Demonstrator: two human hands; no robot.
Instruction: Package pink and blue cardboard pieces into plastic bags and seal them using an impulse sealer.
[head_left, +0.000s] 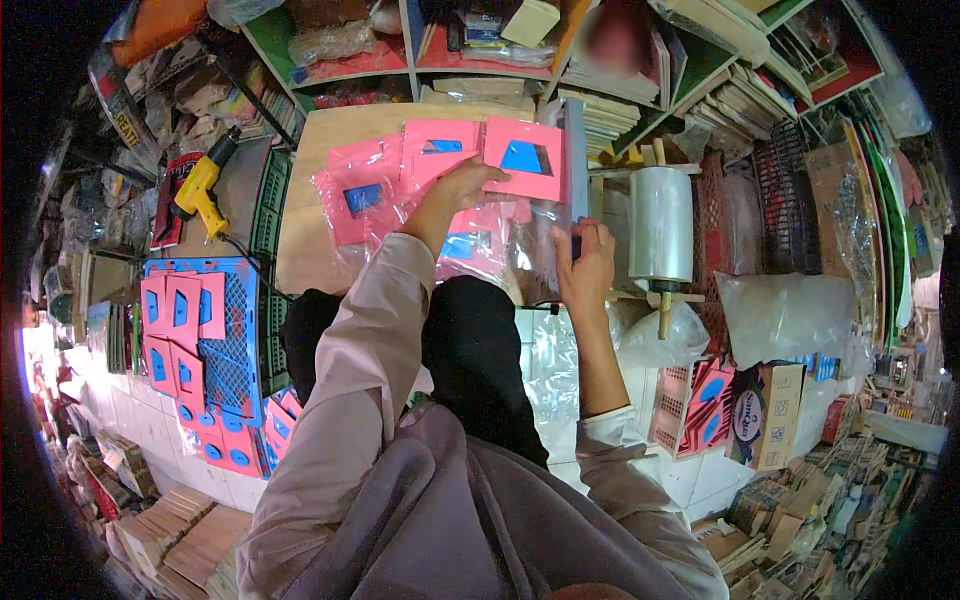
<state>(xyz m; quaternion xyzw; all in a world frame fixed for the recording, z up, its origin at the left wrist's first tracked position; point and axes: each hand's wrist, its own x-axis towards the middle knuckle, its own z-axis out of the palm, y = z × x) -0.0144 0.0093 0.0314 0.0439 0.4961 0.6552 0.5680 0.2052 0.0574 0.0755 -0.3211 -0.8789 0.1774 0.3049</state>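
Note:
My left hand (468, 188) grips the lower left edge of a pink board (538, 188) with a blue trapezoid set in it. The board's right edge lies against a long blue-grey bar (574, 150), and clear film shows below it. My right hand (588, 262) is closed round a small dark grip at the near end of this bar, mostly covered by the fingers. Left of my left hand, more pink boards with blue shapes (345, 210) lie overlapped in clear plastic on the wooden table (310, 260).
A roll of clear film (660, 225) stands right of the bar. At left are a yellow heat gun (203, 190) and a blue crate (235, 360) with pink boards on it. A basket (672, 410) of pink pieces sits at lower right. Shelves (480, 72) line the back.

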